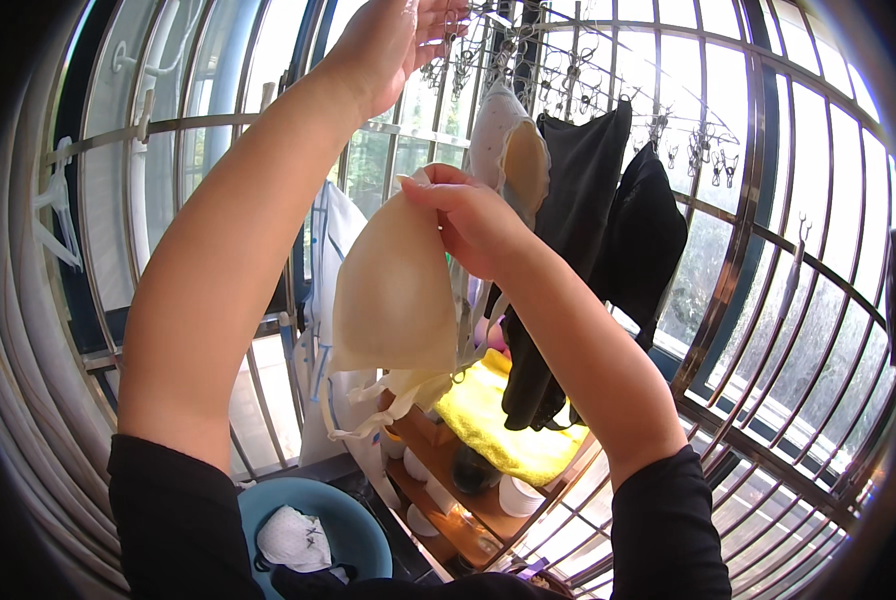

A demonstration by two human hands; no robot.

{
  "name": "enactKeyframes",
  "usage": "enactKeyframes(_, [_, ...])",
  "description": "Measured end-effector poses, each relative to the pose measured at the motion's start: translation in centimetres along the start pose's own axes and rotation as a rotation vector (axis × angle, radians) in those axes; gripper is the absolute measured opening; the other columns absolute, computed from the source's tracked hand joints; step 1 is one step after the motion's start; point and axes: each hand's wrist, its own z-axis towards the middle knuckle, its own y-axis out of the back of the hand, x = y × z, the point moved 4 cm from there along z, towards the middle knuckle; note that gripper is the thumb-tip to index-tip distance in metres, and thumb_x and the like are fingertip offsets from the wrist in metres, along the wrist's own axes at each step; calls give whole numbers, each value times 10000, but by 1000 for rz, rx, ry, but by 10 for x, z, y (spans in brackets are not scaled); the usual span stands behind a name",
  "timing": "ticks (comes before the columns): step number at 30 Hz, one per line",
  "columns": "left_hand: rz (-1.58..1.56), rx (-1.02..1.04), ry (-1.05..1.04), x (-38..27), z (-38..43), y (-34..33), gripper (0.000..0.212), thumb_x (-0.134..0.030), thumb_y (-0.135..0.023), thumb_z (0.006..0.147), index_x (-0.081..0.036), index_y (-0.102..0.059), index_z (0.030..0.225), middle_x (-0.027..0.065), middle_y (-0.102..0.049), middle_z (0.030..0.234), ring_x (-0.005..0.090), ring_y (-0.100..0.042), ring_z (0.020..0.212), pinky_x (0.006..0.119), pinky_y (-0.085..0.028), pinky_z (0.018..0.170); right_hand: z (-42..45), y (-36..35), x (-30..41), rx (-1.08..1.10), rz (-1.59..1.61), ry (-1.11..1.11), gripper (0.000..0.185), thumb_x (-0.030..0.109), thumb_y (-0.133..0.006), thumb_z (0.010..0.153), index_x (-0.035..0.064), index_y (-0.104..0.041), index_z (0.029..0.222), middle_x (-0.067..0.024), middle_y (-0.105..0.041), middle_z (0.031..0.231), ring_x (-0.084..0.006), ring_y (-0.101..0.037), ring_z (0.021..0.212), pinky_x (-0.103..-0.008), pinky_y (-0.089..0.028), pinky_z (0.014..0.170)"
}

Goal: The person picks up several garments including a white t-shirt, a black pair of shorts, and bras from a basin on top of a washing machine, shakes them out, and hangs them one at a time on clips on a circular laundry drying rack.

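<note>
My right hand (467,214) pinches the upper edge of a beige bra (395,292) between thumb and fingers. The bra hangs down in front of me, its straps (403,405) dangling below the cup. Raised higher, my left hand (395,52) is among the metal clips (459,64) of a hanging drying rack. Its fingertips are partly cut off by the top of the view, so whether they grip a clip is unclear. On the same rack hang a pale bra (497,135), a black garment (583,172) and another black garment (643,232).
A blue basin (365,525) below holds a white bra (294,540) and dark cloth. A yellow towel (523,427) lies over wooden shelves (478,517) bearing bowls. Metal window bars (800,315) surround the space. A white curtain (13,375) hangs at the left.
</note>
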Motion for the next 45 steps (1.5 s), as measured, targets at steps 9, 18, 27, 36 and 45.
enactKeyframes(9, [191, 327, -65, -40, 5, -62, 693, -607, -319, 836, -1, -463, 1141, 98, -509, 1118, 158, -438, 1046, 337, -299, 906, -29, -7, 21, -151, -228, -29, 205, 206, -574, 820, 29, -514, 904, -30, -515, 804, -112, -491, 749, -246, -388, 717])
enactKeyframes(18, [442, -217, -120, -13, -13, 43, 236, -239, -563, 818, -62, -583, 973, 84, -606, 954, 149, -593, 809, 265, -472, 747, -53, 16, 39, -154, 95, -61, 170, 153, -584, 802, 18, -536, 894, -80, -553, 827, -187, -527, 770, -308, -407, 724])
enactKeyframes(27, [413, -353, 127, 33, -4, 56, 228, -193, -641, 774, -37, -596, 935, 47, -604, 850, 112, -580, 767, 195, -480, 661, -59, 30, 59, -64, 95, 26, 211, 216, -533, 828, 24, -583, 899, -72, -594, 845, -175, -569, 801, -318, -438, 782])
enactKeyframes(36, [65, -300, 166, 50, 43, 18, 226, -245, -627, 794, -38, -583, 874, 65, -613, 831, 39, -454, 577, 143, -415, 482, -57, 56, 68, -45, 199, 92, 145, 145, -502, 844, 10, -545, 875, -93, -575, 858, -201, -566, 806, -317, -451, 771])
enactKeyframes(45, [-221, -25, 89, 44, 43, -20, 183, -92, -552, 833, 28, -545, 971, 157, -588, 986, 28, -492, 569, 129, -453, 482, -39, 72, 71, 4, 244, 139, 222, 176, -502, 810, -6, -575, 914, -106, -580, 860, -205, -566, 787, -311, -459, 746])
